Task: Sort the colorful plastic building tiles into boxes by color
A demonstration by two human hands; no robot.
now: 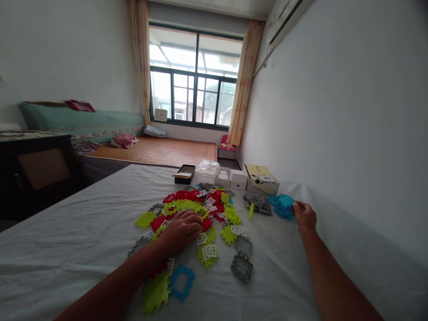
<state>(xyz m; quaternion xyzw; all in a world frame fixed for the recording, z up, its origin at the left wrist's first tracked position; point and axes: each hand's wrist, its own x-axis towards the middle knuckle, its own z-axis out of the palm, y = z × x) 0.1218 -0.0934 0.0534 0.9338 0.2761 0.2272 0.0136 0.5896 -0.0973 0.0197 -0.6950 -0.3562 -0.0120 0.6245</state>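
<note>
My right hand (305, 216) is closed in a pinch at the edge of a blue toothed plastic building piece (283, 207), which lies with other blue pieces on the right. Grey toothed pieces (258, 203) are heaped just left of the blue ones. Over the mixed pile rests my left hand (184, 228), its fingers curled together among green and red pieces (207, 223); what they hold, if anything, is hidden. Around it lie lime-green pieces (157, 292), small white lattice windows (210, 252) and a blue frame piece (182, 283).
A white cloth (83, 236) covers the table. Along its far edge stand a black box (185, 174), a clear plastic container (207, 170), a white box (238, 179) and a yellow printed carton (262, 179). A wall (351, 111) rises close on the right.
</note>
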